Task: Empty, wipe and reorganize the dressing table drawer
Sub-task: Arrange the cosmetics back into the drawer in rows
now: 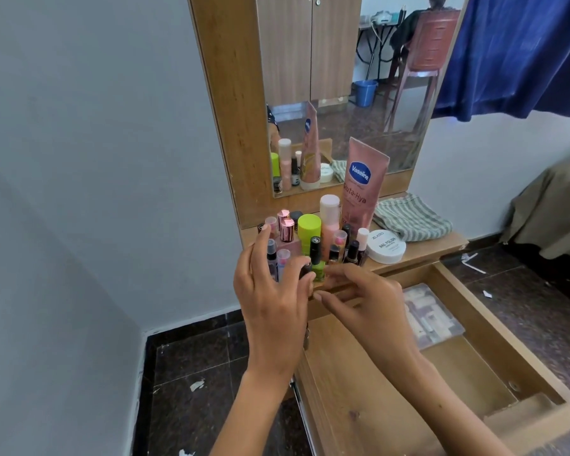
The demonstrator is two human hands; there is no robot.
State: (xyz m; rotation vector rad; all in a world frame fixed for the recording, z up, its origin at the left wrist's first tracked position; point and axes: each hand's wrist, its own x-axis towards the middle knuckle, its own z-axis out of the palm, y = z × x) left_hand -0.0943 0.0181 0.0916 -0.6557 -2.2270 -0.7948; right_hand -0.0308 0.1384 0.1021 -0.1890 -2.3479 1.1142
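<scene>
Both hands working bottle cluster on tabletop. Left hand pinching dark bottle; right hand loosely spread, holding nothing. Drawer standing open, nearly emptied, clear box remaining. I'm judging emptying step; next, lifting box out, then wiping.

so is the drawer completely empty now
No, a clear plastic case of small items lies in the open drawer, toward its back right.
</scene>
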